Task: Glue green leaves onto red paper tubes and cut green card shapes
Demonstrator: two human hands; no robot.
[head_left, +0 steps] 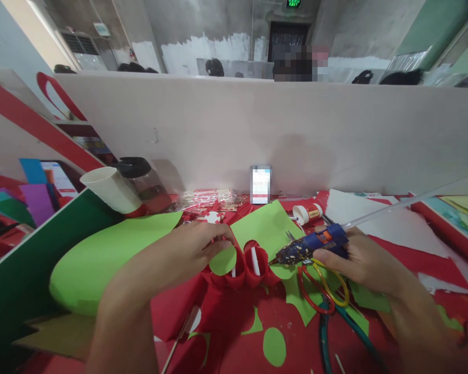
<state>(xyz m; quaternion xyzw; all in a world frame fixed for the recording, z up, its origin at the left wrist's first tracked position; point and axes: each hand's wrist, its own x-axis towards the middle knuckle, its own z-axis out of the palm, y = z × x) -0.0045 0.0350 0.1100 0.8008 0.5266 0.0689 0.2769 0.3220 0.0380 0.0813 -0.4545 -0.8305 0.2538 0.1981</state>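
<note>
My left hand [210, 239] is closed, its fingers pinching a light-green paper circle [223, 261] beside a cluster of red rolled paper tubes [254, 278]. White strips [255, 261] stand inside two of the tubes. My right hand [350, 259] grips a blue hot glue gun [315, 245] with a clear glue stick [397, 205] jutting from its back. The gun's nozzle points left, close to the right side of the tubes; I cannot tell whether it touches. Scissors with red and yellow handles [331, 283] lie under the right hand.
A loose green paper oval [275, 347] lies on the red surface [237, 358]. Left stand a paper cup [111, 189] and a dark-lidded jar [148, 182] by a curled green sheet [89, 265]. A phone [261, 185] leans against the pale partition [218, 130]. Teal-handled pliers [325, 332] lie at right.
</note>
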